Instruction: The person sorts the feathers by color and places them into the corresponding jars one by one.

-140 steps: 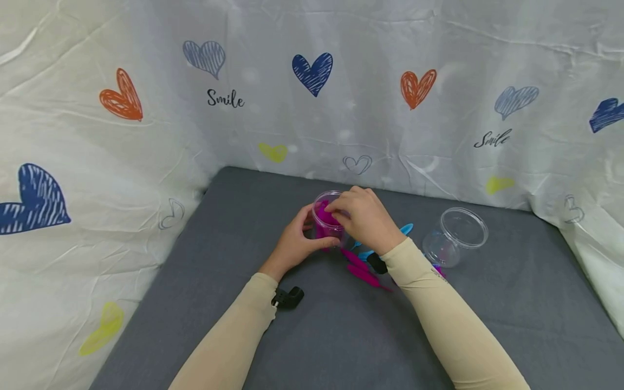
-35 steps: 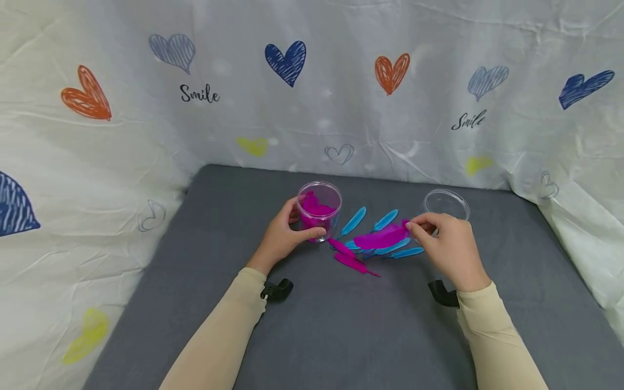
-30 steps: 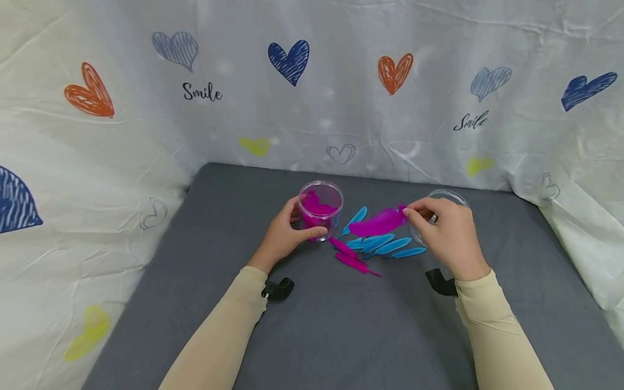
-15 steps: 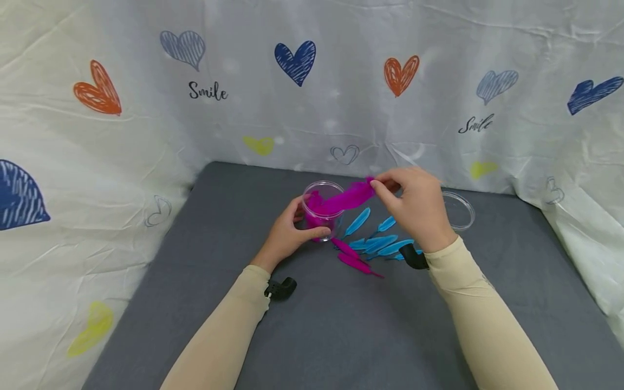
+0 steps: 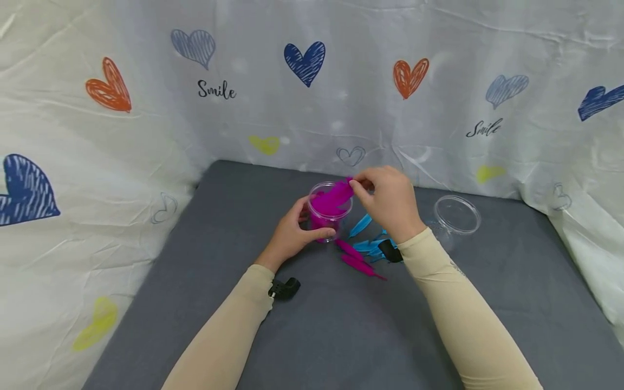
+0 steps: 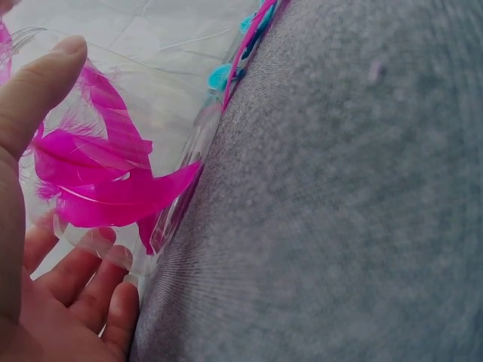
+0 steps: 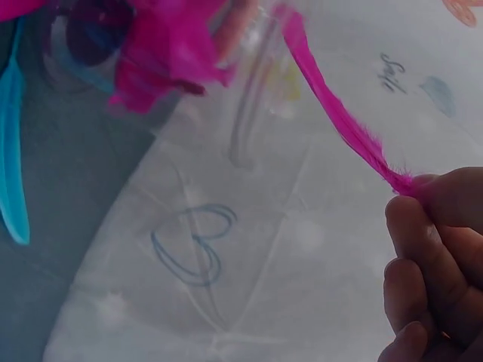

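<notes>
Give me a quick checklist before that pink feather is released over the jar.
1. Left grip around the clear jar: ok, thumb and fingers curl round it.
2. Jar upright and uncovered: ok.
3. Right grip on the pink feather: ok, pinched at one end.
4. Feather wholly inside: not ok, its pinched end is above the rim.
5. No loose pink feathers left on the grey cloth: not ok, at least two lie beside the jar.
6. Second jar empty: cannot tell, the right sleeve hides part of it.
</notes>
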A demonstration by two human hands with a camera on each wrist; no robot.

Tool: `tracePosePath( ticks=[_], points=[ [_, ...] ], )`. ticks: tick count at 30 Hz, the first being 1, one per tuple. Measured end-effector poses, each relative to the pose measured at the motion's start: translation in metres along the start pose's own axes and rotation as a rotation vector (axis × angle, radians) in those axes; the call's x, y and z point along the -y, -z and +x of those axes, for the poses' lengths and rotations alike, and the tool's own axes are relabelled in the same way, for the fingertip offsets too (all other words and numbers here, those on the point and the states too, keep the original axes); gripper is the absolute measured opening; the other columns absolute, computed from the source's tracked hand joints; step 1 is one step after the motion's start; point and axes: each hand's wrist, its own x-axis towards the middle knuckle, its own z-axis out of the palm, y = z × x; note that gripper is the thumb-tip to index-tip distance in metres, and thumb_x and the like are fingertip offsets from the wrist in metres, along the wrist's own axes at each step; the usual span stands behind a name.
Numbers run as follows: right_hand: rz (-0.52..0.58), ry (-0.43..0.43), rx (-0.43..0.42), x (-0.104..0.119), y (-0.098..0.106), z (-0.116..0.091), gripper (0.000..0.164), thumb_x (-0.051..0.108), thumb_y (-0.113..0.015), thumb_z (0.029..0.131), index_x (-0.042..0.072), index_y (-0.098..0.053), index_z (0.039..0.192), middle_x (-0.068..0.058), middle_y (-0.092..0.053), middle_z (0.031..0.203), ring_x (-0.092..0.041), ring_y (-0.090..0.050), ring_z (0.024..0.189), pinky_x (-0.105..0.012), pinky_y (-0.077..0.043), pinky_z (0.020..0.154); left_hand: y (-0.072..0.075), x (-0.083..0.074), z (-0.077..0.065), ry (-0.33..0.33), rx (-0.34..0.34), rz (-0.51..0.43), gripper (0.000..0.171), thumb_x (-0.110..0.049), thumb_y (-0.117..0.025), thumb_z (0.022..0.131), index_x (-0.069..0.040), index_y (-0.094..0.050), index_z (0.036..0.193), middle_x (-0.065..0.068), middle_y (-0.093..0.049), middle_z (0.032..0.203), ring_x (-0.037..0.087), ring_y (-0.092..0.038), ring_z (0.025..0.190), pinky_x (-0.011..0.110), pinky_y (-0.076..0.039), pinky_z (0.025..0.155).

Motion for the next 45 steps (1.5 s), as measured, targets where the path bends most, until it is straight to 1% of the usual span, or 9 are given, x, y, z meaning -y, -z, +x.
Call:
tracePosePath(
  ticks=[5,13,15,17,19,22,26,38,45],
  points=[
    [-0.022,-0.019,0.050,0.001,-0.011,-0.002,0.017,0.026,-0.078,0.101,0.010,-0.084,0.102,-0.005,-0.081,0.091,-0.025,-0.066,0.085,-0.043,-0.061,0.074,-0.004,-0.001,0.000,0.002,0.011,-0.007,0.096,-0.056,-0.090,0.085,-0.028,-0.041,0.163,0.000,-0.058,0.153,0.028,-0.056,0.140,0.053,-0.049,0.120],
    [-0.044,0.026,0.077,0.005,-0.026,0.001,0.015,0.025,-0.079,0.100,0.010,-0.083,0.101,-0.005,-0.081,0.091,-0.024,-0.069,0.084,-0.049,-0.063,0.096,-0.001,-0.002,-0.001,0.006,0.003,-0.004,0.096,-0.055,-0.090,0.086,-0.028,-0.041,0.163,0.001,-0.058,0.152,0.029,-0.055,0.140,0.054,-0.049,0.120],
    [-0.053,0.038,0.088,0.005,-0.030,0.002,0.015,0.024,-0.079,0.100,0.010,-0.083,0.100,-0.005,-0.081,0.090,-0.024,-0.070,0.084,-0.051,-0.059,0.108,0.000,-0.002,-0.001,0.010,0.001,-0.001,0.095,-0.055,-0.089,0.086,-0.028,-0.041,0.163,0.000,-0.058,0.152,0.028,-0.055,0.139,0.053,-0.050,0.120],
    [-0.063,0.044,0.103,0.005,-0.033,0.002,0.015,0.024,-0.079,0.100,0.010,-0.084,0.100,-0.005,-0.081,0.090,-0.024,-0.069,0.085,-0.052,-0.057,0.111,0.000,-0.002,-0.001,0.010,0.001,-0.002,0.094,-0.054,-0.089,0.086,-0.028,-0.041,0.163,0.000,-0.058,0.152,0.028,-0.055,0.140,0.053,-0.049,0.120],
    [-0.072,0.047,0.120,0.005,-0.036,0.002,0.015,0.024,-0.080,0.100,0.010,-0.085,0.100,-0.005,-0.080,0.090,-0.024,-0.068,0.085,-0.050,-0.060,0.107,0.001,-0.002,-0.001,0.010,0.002,-0.002,0.094,-0.055,-0.089,0.086,-0.028,-0.041,0.163,0.000,-0.058,0.152,0.028,-0.056,0.140,0.053,-0.050,0.120],
    [-0.087,0.045,0.138,0.004,-0.039,0.000,0.015,0.024,-0.080,0.099,0.010,-0.086,0.100,-0.005,-0.078,0.088,-0.023,-0.063,0.085,-0.043,-0.065,0.087,0.001,-0.002,-0.001,0.010,0.003,-0.003,0.095,-0.056,-0.089,0.086,-0.029,-0.041,0.163,0.000,-0.059,0.151,0.028,-0.055,0.140,0.053,-0.050,0.120],
    [-0.102,0.044,0.145,0.003,-0.043,0.000,0.015,0.024,-0.081,0.099,0.010,-0.087,0.100,-0.005,-0.074,0.084,-0.022,-0.058,0.083,-0.037,-0.061,0.071,0.001,0.000,0.000,0.008,-0.001,-0.002,0.094,-0.055,-0.089,0.086,-0.030,-0.042,0.162,-0.001,-0.059,0.150,0.027,-0.056,0.140,0.054,-0.049,0.120],
    [-0.098,0.028,0.127,-0.002,-0.045,-0.004,0.020,0.020,-0.080,0.099,0.008,-0.085,0.114,-0.006,-0.066,0.076,-0.023,-0.050,0.076,-0.033,-0.049,0.061,-0.003,-0.001,0.001,0.010,0.007,-0.008,0.093,-0.053,-0.090,0.086,-0.029,-0.042,0.162,0.000,-0.059,0.150,0.027,-0.057,0.138,0.052,-0.050,0.119],
    [-0.072,0.022,0.098,-0.004,-0.041,-0.006,0.018,0.020,-0.077,0.101,0.009,-0.086,0.112,-0.004,-0.060,0.071,-0.022,-0.048,0.074,-0.032,-0.041,0.060,0.000,-0.001,0.000,0.007,-0.001,-0.009,0.095,-0.055,-0.091,0.084,-0.028,-0.042,0.162,0.000,-0.059,0.149,0.028,-0.056,0.140,0.053,-0.049,0.121]
  ],
)
